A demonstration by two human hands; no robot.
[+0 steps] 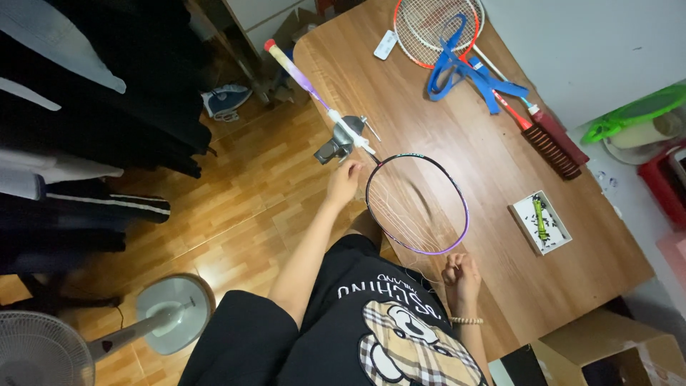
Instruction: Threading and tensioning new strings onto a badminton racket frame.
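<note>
Two hands share the work: the left hand [343, 182] steadies the purple-rimmed badminton racket [416, 206] near its throat, clamped in a metal vise [341, 139] at the worktop [457, 136] edge, while the right hand [461, 275] pinches loose white string [421, 270] by the frame's tip
</note>
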